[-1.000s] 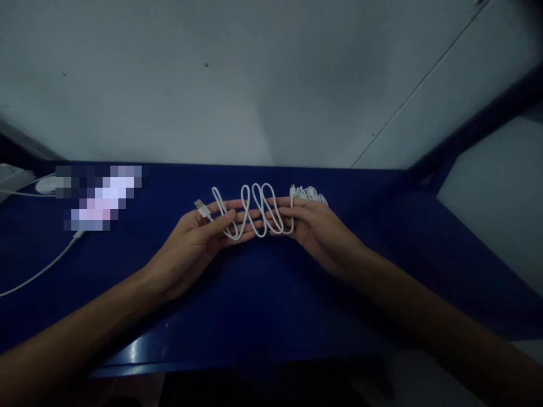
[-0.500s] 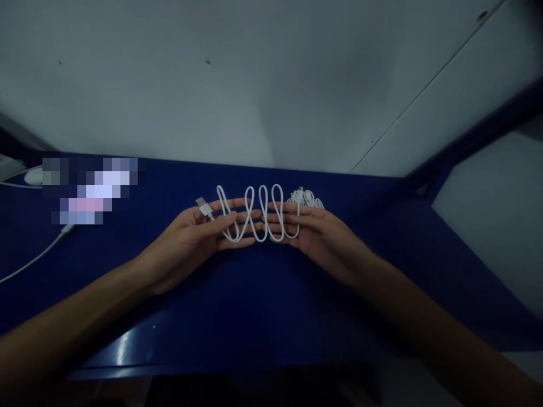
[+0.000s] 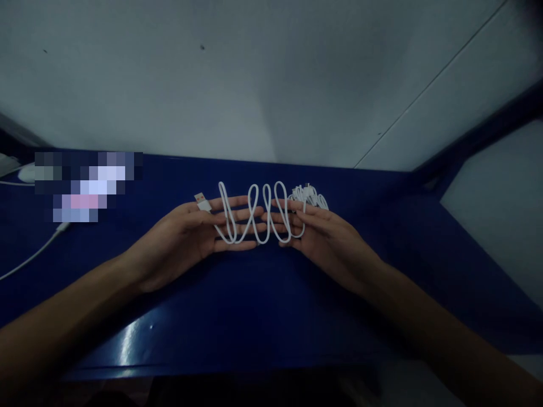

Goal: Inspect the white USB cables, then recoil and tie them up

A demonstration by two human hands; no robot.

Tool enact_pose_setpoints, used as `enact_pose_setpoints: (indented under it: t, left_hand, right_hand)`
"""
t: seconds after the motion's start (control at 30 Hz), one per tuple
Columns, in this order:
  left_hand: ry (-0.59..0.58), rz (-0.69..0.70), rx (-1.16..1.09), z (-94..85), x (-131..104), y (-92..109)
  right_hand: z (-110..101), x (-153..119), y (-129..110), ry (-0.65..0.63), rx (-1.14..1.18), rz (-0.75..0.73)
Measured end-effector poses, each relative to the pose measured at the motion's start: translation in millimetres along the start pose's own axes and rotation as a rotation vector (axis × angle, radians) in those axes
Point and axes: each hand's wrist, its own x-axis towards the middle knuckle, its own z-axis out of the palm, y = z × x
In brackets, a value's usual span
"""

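A white USB cable [image 3: 266, 212] lies in several zigzag loops across the fingers of both hands, above the blue table. My left hand [image 3: 199, 226] is palm up, its thumb resting over the cable near the USB plug [image 3: 202, 202], which sticks up by the index finger. On the other side my right hand [image 3: 316, 223] supports the last loops, with its thumb bent over the cable. The fingertips of the two hands nearly meet under the middle loops. The cable's other end is hidden by the right hand.
Behind my right hand sits a bundle of white cables [image 3: 311, 195] on the blue table [image 3: 237, 316]. To the left are a blurred-out bright object [image 3: 97, 186] with a white cord [image 3: 36, 254] and a white rounded item [image 3: 27, 173]. A pale wall [image 3: 190, 102] rises behind.
The loops have shifted slightly and spread toward the right. My left thumb has moved a little left along the cable. The whole view has shifted slightly.
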Motion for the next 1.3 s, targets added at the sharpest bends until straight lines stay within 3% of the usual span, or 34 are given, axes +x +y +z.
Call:
enact_pose_setpoints:
  t: [1.3]
  left_hand:
    - [-0.091,0.013,0.016,-14.1,5.6,-5.8]
  right_hand:
    - [-0.2,-1.6,7.3,-0.033,0.037,-0.083]
